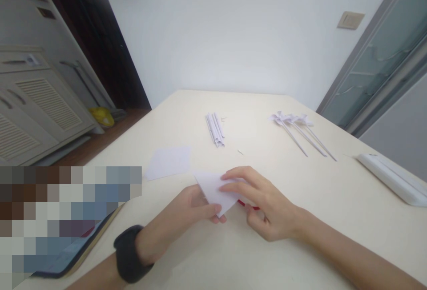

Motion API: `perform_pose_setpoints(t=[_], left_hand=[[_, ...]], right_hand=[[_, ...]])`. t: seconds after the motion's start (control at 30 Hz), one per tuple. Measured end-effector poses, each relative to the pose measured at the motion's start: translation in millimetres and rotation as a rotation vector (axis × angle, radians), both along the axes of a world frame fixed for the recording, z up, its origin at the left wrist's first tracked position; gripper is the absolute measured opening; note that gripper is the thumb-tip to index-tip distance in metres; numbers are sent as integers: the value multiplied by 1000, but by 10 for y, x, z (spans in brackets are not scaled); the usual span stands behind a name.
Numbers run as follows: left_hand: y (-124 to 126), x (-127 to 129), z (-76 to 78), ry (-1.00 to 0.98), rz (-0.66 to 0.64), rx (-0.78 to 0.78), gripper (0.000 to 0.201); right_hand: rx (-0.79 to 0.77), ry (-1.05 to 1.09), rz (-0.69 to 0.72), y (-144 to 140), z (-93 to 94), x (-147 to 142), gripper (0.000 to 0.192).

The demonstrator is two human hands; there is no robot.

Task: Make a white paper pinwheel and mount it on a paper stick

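Note:
Both my hands hold a folded white paper triangle [213, 190] just above the cream table [253, 254]. My left hand [187, 214], with a black band on its wrist, pinches the triangle's lower corner. My right hand [263, 203] presses its fingers on the triangle's right side. A thin red thing [248, 204] shows under my right fingers. A flat white paper square [168, 162] lies to the left of the triangle.
A bundle of rolled white paper sticks [215, 129] lies at mid-table. Three paper pinwheels on sticks [300, 130] lie at the back right. A white long object [392, 178] sits at the right edge. A tablet [71, 247] rests at the near left.

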State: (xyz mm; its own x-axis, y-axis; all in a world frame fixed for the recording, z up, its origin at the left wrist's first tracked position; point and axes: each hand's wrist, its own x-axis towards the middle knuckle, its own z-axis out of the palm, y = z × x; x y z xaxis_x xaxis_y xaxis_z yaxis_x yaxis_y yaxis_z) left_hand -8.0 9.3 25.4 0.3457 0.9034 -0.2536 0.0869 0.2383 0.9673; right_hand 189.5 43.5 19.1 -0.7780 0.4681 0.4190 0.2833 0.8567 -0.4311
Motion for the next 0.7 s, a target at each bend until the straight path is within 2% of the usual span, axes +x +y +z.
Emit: perform_pose_setpoints(t=[0.13, 0.23, 0.37, 0.7], left_hand=[[13, -24, -94, 38, -79, -3, 17], [16, -36, -183, 60, -130, 14, 17], [23, -41, -240, 81, -170, 12, 18], [27, -50, -253, 103, -186, -6, 16]], right_hand=[[-206, 87, -148, -18, 4, -25, 45], [-306, 50, -219, -10, -34, -35, 31], [-307, -21, -238, 11, -81, -46, 12], [-315, -40, -276, 5, -97, -69, 11]])
